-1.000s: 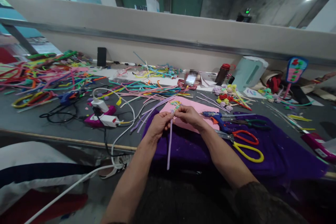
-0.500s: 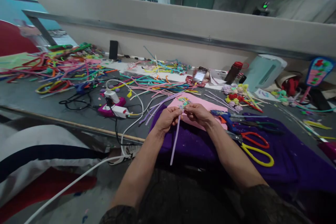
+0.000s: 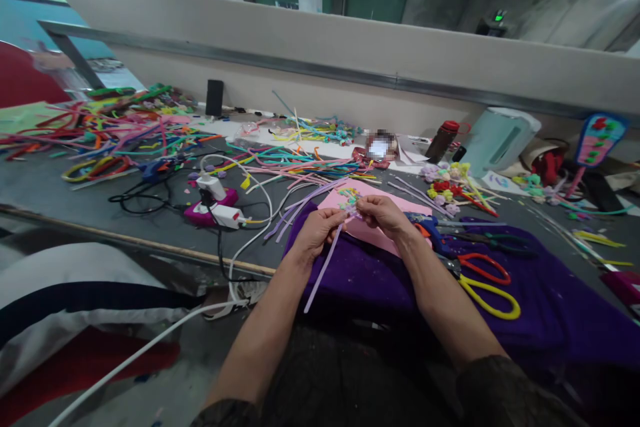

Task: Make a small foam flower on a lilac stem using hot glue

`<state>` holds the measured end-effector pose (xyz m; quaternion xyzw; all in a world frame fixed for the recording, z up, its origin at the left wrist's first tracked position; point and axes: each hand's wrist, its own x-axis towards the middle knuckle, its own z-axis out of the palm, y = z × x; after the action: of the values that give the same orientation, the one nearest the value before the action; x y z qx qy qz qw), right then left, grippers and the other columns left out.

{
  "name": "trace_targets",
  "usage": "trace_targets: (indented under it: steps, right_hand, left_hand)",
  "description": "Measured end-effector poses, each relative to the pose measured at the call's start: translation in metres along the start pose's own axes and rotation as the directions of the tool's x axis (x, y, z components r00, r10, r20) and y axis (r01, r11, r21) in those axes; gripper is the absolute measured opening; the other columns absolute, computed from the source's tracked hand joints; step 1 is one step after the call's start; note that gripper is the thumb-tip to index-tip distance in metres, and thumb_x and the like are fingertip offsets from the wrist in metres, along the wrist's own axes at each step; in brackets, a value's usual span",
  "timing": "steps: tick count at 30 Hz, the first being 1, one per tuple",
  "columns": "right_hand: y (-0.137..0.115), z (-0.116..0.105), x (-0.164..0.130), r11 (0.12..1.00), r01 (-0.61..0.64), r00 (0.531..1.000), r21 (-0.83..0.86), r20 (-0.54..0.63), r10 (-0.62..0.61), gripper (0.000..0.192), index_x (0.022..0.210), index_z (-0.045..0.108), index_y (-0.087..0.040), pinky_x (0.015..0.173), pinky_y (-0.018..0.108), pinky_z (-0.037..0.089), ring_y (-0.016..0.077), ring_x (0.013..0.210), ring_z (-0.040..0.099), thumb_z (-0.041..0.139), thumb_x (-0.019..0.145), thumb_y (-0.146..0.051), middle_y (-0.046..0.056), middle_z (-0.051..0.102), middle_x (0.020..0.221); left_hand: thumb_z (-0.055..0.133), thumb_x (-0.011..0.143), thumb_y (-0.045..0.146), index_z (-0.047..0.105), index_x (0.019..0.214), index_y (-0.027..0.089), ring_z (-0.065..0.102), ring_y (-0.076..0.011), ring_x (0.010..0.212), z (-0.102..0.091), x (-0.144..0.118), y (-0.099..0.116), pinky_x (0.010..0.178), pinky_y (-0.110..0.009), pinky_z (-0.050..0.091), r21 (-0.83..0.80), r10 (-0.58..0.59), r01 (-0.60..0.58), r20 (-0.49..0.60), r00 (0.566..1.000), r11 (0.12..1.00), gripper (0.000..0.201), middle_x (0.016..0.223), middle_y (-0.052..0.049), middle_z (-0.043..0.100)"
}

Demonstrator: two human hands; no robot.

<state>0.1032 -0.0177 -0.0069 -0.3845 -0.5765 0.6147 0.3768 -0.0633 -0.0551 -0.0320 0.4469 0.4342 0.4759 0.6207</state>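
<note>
Two hands [image 3: 350,221] pinch one lilac pipe cleaner [image 3: 323,271].

Two bare hands, the left hand [image 3: 316,232] and the right hand [image 3: 383,212], share one long lilac pipe cleaner [image 3: 323,269]. One pair of red-and-yellow-handled scissors [image 3: 483,283], one blue glue gun [image 3: 429,229] and one pair of dark green-handled pliers [image 3: 493,239] lie on one purple cloth [image 3: 530,307]. One pink foam sheet [image 3: 373,210], one pale green kettle [image 3: 500,140], one dark bottle with a red cap [image 3: 443,139], one small black box [image 3: 215,97]; loose pipe cleaners are too many to count.
</note>
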Motion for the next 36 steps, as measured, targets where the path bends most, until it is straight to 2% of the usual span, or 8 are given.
trace_targets:
  steps: [7,14,21,25,30,33,36]
  right_hand:
    - [0.001,0.004,0.0,1.0,0.008,1.0,-0.006,-0.007,-0.008,0.029,0.06,0.05,-0.015,0.035,0.018,0.019,0.0035,0.034,0.032,0.065,0.062,-0.039,-0.007,0.043,0.043]
    - [0.001,0.01,-0.002,0.997,0.055,0.998,-0.06,-0.027,-0.057,0.028,0.06,0.049,-0.016,0.035,0.019,0.02,0.004,0.034,0.03,0.063,0.064,-0.04,-0.008,0.04,0.041]
    - [0.005,0.011,-0.002,0.993,0.074,0.997,-0.094,0.017,-0.073,0.029,0.06,0.051,-0.016,0.035,0.019,0.021,0.0045,0.036,0.031,0.061,0.066,-0.043,-0.007,0.041,0.042]
    - [0.007,0.012,-0.002,0.994,0.088,0.996,-0.065,0.029,-0.087,0.027,0.062,0.052,-0.015,0.036,0.018,0.022,0.004,0.036,0.031,0.061,0.067,-0.041,-0.007,0.042,0.043]
    - [0.007,0.013,-0.001,0.999,0.014,0.996,0.047,0.088,-0.018,0.027,0.063,0.054,-0.015,0.035,0.018,0.019,0.0035,0.036,0.031,0.061,0.066,-0.04,-0.006,0.044,0.047]
    - [0.006,0.009,0.001,0.999,0.021,1.0,0.043,0.013,-0.021,0.028,0.068,0.058,-0.014,0.035,0.019,0.021,0.0045,0.038,0.036,0.057,0.068,-0.041,-0.002,0.05,0.054]
    - [0.006,-0.001,0.005,0.982,0.085,0.973,-0.171,-0.198,-0.119,0.029,0.069,0.06,-0.014,0.035,0.019,0.022,0.0054,0.037,0.036,0.054,0.069,-0.042,-0.003,0.048,0.05]
  left_hand:
    - [0.065,0.063,0.04,0.056,0.066,0.012,0.038,-0.0016,0.034,0.0,0.0,0.0,0.031,-0.015,0.022,-0.01,0.03,-0.03,-0.024,0.999,0.999,0.029,0.055,0.002,0.058]
    - [0.065,0.063,0.041,0.057,0.067,0.012,0.038,-0.0015,0.034,-0.001,0.003,-0.004,0.031,-0.014,0.022,-0.005,0.043,-0.043,0.0,0.999,0.999,0.031,0.06,-0.002,0.06]
    - [0.064,0.064,0.042,0.057,0.067,0.012,0.038,-0.0015,0.034,-0.001,0.002,-0.004,0.031,-0.014,0.022,0.02,0.036,-0.036,0.004,0.999,0.999,0.031,0.058,-0.001,0.059]
    - [0.064,0.064,0.04,0.055,0.061,0.012,0.036,-0.0013,0.032,0.0,0.002,-0.003,0.03,-0.015,0.021,0.043,0.042,-0.042,0.004,0.999,0.998,0.03,0.053,0.0,0.057]
    - [0.063,0.065,0.041,0.056,0.06,0.013,0.034,-0.0019,0.03,0.001,0.004,-0.002,0.03,-0.015,0.021,0.05,0.063,-0.063,-0.006,0.998,0.997,0.03,0.046,0.003,0.051]
    - [0.063,0.065,0.04,0.055,0.061,0.013,0.035,-0.0022,0.031,0.0,0.003,-0.001,0.03,-0.016,0.021,0.035,0.07,-0.069,-0.018,0.997,0.997,0.028,0.045,0.003,0.051]
    - [0.062,0.065,0.039,0.055,0.061,0.013,0.034,-0.0022,0.031,-0.001,0.003,0.0,0.031,-0.016,0.02,0.036,0.072,-0.069,-0.097,0.993,0.997,0.027,0.044,0.004,0.05]
